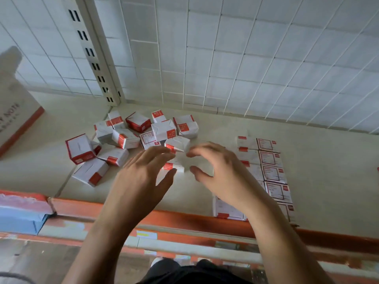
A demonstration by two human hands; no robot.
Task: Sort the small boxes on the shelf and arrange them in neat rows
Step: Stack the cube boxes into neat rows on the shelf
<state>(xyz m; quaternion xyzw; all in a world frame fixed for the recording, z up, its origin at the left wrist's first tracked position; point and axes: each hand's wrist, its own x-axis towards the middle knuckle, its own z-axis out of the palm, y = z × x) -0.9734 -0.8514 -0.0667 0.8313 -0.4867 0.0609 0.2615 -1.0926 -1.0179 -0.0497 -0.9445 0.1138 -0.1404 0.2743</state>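
Both hands over the pale shelf point(328, 171): left hand point(141, 173) spread wide, right hand point(221, 167) loosely curved, neither plainly gripping. Between them lies one blurred small white-and-red cardboard box point(174, 166). The jumbled pile of boxes point(141, 130) sits behind; neat rows of boxes point(270, 158) run along the right.

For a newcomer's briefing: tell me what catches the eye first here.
A jumbled heap of red-and-white boxes lies toward the back left of the shelf. Just in front of it, the left hand and right hand reach in on either side of a blurred box. To the right, more boxes already lie in neat rows.
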